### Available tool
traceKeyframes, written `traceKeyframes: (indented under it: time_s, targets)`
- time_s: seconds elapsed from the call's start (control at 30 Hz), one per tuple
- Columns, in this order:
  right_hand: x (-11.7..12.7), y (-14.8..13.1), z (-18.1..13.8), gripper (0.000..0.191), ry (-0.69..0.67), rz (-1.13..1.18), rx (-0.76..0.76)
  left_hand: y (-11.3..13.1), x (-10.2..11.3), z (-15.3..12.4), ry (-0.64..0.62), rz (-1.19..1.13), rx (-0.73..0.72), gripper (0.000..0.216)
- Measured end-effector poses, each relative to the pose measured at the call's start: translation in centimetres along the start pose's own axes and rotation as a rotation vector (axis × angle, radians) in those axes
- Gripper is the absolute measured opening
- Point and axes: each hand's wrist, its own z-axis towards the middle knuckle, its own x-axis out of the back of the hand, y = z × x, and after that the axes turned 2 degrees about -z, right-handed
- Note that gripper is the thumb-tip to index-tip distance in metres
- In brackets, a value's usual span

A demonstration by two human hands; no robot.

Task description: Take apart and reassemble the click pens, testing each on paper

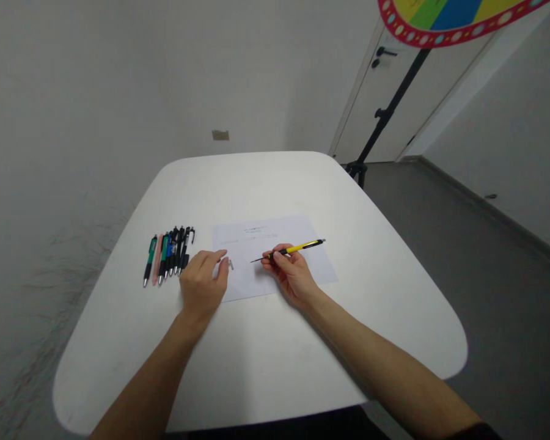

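Yellow pen point(297, 248): right hand point(294, 276) is pinching behind tip point(256, 261), good for control; left hand point(204, 278), half spread, is sitting by metal bit point(230, 264).

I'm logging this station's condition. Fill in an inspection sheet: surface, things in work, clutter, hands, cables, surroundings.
Surface: white table, rounded corners.
Things in work: yellow pen, a thin dark point projecting from its lower end; sheet of paper with faint marks, too small to read; small piece, too small to identify.
Clutter: row of pens side by side, left of the paper.
Hands: left hand beside the small piece, thumb and index fingertips apart; right hand holds the yellow pen over the paper.
Cables: nothing seen.
Surroundings: wall, door, multicoloured wheel on a black stand.
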Motion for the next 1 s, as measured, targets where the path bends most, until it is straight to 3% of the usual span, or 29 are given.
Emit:
traceKeyframes:
  time_s: [0.2, 0.57, 0.8, 1.0]
  targets:
    - [-0.3, 0.0, -0.2, 0.035, -0.044, 0.018, -0.031, 1.2, -0.2, -0.1, -0.079, -0.242, -0.047, 0.012]
    - [-0.6, 0.1, -0.4, 0.031, -0.113, 0.008, -0.062, 1.4, -0.6, -0.2, -0.106, -0.265, -0.118, 0.012]
    - [-0.1, -0.2, -0.2, 0.033, -0.052, 0.021, -0.022, 0.8, 0.0, 0.2, -0.086, -0.265, -0.052, 0.011]
    - [0.0, -0.5, 0.0, 0.035, -0.014, 0.026, 0.002, -0.9, 0.7, 0.8, -0.048, -0.321, 0.116, 0.012]
